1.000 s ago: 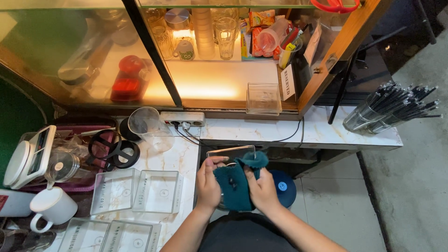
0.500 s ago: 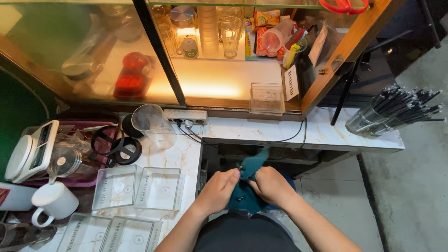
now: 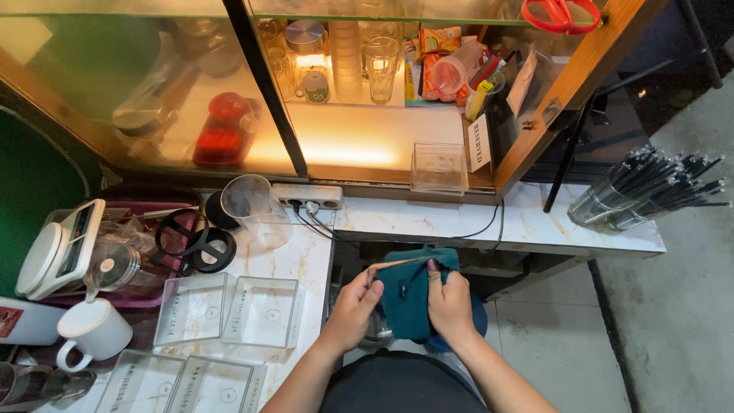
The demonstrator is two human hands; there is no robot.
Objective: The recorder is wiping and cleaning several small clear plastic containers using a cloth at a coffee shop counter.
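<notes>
Near the bottom centre, just right of the marble counter [image 3: 306,260], the left hand [image 3: 353,304] and right hand [image 3: 449,302] sit close together, both clamped on a teal cloth [image 3: 407,294] wrapped around a thin flat object. Clear plastic trays [image 3: 229,310] sit left.

Both forearms reach forward, left hand [image 3: 353,304] and right hand [image 3: 449,302] close together, fingers curled in a grip.

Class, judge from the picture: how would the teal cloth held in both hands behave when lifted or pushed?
The teal cloth is probably floppy: it folds and drapes between the left hand and right hand. Likely light, since fingertips alone hold it. Unlikely to roll or break; pushed, it would probably bunch.
</notes>
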